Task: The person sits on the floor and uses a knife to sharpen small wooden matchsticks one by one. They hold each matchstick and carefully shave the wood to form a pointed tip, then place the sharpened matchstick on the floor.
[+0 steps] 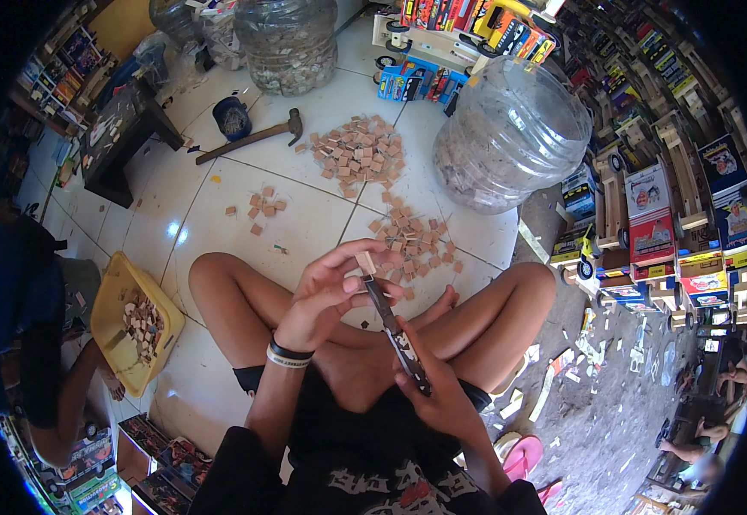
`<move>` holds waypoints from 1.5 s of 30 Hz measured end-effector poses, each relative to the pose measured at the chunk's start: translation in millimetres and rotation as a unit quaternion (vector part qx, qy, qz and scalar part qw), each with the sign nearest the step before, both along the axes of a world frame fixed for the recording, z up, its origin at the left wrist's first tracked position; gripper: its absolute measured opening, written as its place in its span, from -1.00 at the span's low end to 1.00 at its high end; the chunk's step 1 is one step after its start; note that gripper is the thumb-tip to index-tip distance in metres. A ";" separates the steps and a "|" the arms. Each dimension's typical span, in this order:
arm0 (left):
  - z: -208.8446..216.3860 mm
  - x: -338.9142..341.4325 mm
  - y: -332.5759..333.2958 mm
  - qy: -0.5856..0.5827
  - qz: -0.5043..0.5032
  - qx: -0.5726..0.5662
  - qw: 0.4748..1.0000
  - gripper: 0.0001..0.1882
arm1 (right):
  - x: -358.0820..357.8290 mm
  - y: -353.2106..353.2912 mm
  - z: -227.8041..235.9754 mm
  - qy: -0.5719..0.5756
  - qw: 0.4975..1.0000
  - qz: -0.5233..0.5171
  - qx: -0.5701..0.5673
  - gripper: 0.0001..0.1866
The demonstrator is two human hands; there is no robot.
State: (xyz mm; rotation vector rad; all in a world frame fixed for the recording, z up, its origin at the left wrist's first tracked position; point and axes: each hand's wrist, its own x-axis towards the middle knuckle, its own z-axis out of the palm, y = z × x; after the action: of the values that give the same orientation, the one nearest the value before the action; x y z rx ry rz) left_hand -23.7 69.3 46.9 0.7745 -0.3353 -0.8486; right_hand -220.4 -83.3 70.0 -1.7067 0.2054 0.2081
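My left hand [329, 281] is raised above my crossed legs and pinches a small wooden block [366, 263] between thumb and fingers. My right hand [439, 388] grips a knife [403, 348] with a dark blade and a black-and-white patterned handle. The blade points up and to the left, its tip at or very close to the block; contact is unclear. Just beyond my hands, a loose pile of small wooden blocks [412, 236] lies on the tiled floor. Behind it is a larger pile of blocks [358, 150].
A hammer [253, 140] lies beside a dark blue cup [232, 118]. To the right stands a large clear plastic jug [511, 137], near stacked wooden toy trucks [648, 215]. At left, another person's hand [110, 378] is by a yellow basin [120, 275] holding wooden pieces.
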 end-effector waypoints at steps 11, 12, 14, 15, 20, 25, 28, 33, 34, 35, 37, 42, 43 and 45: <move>-8.9 -21.1 -14.4 0.081 0.030 -0.047 0.995 -0.88 | -6.0 21.0 -16.8 0.003 0.942 -0.071 0.328 -0.28; -10.8 -25.5 -14.9 0.090 0.031 -0.046 0.994 -0.88 | -5.8 21.6 -16.7 0.001 0.940 -0.073 0.334 -0.27; -15.0 -31.6 -15.7 0.103 0.037 -0.046 0.993 -0.89 | -5.2 21.3 -15.7 0.000 0.936 -0.074 0.345 -0.26; -17.1 -33.9 -16.4 0.108 0.042 -0.048 0.992 -0.89 | -4.9 20.7 -14.8 0.001 0.933 -0.073 0.351 -0.26; -22.2 -40.1 -14.6 0.144 0.067 -0.043 0.986 -0.87 | -4.5 17.3 -11.9 0.012 0.926 -0.063 0.372 -0.23; -21.9 -41.9 -15.4 0.137 0.071 -0.042 0.987 -0.85 | -6.0 16.6 -15.1 0.011 0.922 -0.057 0.384 -0.21; -21.8 -43.2 -15.4 0.135 0.074 -0.040 0.987 -0.86 | -7.9 19.1 -18.8 0.016 0.923 -0.068 0.378 -0.22; -27.4 -45.4 -13.6 0.137 0.079 -0.035 0.987 -0.85 | -9.7 22.6 -23.3 0.022 0.928 -0.078 0.363 -0.30; -29.5 -45.6 -13.0 0.143 0.078 -0.044 0.986 -0.85 | -10.3 22.5 -24.2 0.019 0.927 -0.078 0.367 -0.34; -31.9 -45.7 -12.4 0.146 0.085 -0.029 0.985 -0.85 | -10.3 22.0 -26.0 0.037 0.930 -0.074 0.358 -0.38; -36.5 -46.0 -11.4 0.159 0.093 -0.028 0.983 -0.84 | -10.7 20.9 -31.3 0.070 0.934 -0.057 0.346 -0.47; -44.3 -50.2 -10.6 0.165 0.066 -0.030 0.984 -0.87 | -16.7 41.4 -53.8 0.131 0.915 -0.065 0.377 -0.64; -45.2 -51.2 -10.7 0.162 0.052 -0.045 0.984 -0.86 | -17.6 46.7 -58.6 0.147 0.916 -0.062 0.368 -0.68; -46.5 -50.8 -8.9 0.161 0.053 -0.022 0.985 -0.86 | -20.9 52.0 -64.7 0.140 0.921 -0.098 0.350 -0.77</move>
State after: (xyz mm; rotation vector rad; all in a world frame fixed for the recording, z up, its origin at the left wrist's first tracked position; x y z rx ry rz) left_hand -74.4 60.4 0.4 0.5969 -0.0241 -0.8484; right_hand -241.4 -31.3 5.3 -0.9305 0.4524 0.3311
